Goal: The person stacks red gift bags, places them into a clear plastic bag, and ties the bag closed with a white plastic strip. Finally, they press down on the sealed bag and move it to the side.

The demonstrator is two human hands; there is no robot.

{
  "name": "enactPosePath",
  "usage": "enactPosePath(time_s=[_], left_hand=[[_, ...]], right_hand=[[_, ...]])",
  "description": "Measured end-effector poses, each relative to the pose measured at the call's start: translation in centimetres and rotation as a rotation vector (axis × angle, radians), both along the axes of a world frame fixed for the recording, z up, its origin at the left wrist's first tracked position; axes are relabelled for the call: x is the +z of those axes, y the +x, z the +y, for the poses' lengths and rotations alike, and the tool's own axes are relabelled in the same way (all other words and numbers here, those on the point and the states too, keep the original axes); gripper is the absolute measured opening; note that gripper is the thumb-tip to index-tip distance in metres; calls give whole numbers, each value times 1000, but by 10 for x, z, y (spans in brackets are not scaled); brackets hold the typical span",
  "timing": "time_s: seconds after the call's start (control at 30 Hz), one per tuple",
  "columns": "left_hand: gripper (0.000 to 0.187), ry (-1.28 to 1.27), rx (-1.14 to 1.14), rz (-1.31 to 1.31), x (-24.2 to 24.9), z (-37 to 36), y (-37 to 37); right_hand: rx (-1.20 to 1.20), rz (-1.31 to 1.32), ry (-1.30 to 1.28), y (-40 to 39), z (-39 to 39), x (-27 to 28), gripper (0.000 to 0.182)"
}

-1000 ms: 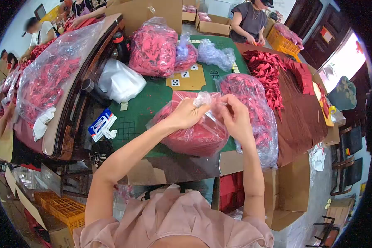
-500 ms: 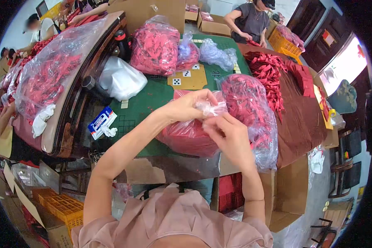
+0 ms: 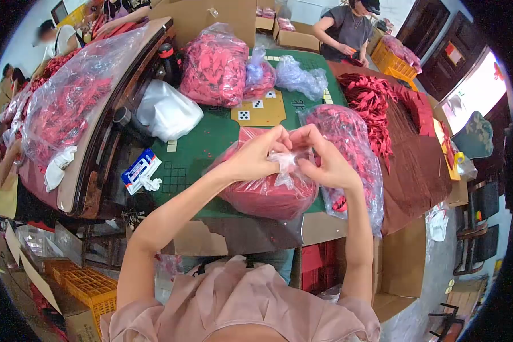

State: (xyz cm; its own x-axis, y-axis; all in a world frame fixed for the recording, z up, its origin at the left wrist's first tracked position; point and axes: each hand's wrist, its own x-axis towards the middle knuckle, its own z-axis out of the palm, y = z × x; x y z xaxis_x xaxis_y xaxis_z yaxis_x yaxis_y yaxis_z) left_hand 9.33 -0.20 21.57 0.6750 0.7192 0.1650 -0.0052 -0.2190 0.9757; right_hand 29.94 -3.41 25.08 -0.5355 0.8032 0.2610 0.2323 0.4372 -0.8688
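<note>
A clear plastic bag point(image 3: 268, 199) packed with flat red pieces sits at the front of the green table, its top gathered into a twisted neck point(image 3: 285, 174). My left hand point(image 3: 259, 157) pinches that neck from the left side. On the other side, my right hand point(image 3: 328, 162) is curled with its thumb against the neck and its fingers arched over it. The two hands' fingertips meet above the gathered plastic. Just right of this bag, a longer clear bag of red ribbon-like pieces point(image 3: 345, 137) lies partly behind my right hand.
Another full bag of red pieces point(image 3: 214, 68) stands farther back, near a white plastic bag point(image 3: 168, 108). A tissue pack point(image 3: 141, 170) lies at left. Loose red pieces point(image 3: 367, 100) cover the brown cloth point(image 3: 413, 176). A co-worker point(image 3: 347, 34) handles something red at the back right.
My right hand has moved up, its fingers now arched over the bag's neck instead of lying below it. The gathered plastic end now hangs toward me.
</note>
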Motion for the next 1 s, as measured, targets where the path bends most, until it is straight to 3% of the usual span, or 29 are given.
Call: enactPosePath(time_s=[0.17,0.23,0.3,0.37,0.47,0.53,0.6,0.7,1.0], left_hand=[[34,149,58,90,8,-8,-1],[34,182,83,30,2,-5,1],[36,177,84,-11,2,-6,1],[32,178,111,138,13,-12,-2],[36,168,148,46,9,-13,-1],[34,236,187,112,9,-15,-1],[37,392,263,119,7,-18,0],[37,556,309,113,11,-23,3],[40,728,310,245,5,-25,4]], right_hand=[[14,72,-42,2,-3,-7,41],[23,17,125,3,-2,-9,37],[-30,-15,134,2,-2,-16,34],[-135,-61,162,-4,-7,-11,26],[-177,-38,246,-12,-9,-13,24],[-208,-64,336,-10,-11,-16,20],[-314,-158,187,-8,-17,-17,20],[-398,-163,167,-9,-21,-22,20],[-351,-173,358,-12,-22,-16,20]])
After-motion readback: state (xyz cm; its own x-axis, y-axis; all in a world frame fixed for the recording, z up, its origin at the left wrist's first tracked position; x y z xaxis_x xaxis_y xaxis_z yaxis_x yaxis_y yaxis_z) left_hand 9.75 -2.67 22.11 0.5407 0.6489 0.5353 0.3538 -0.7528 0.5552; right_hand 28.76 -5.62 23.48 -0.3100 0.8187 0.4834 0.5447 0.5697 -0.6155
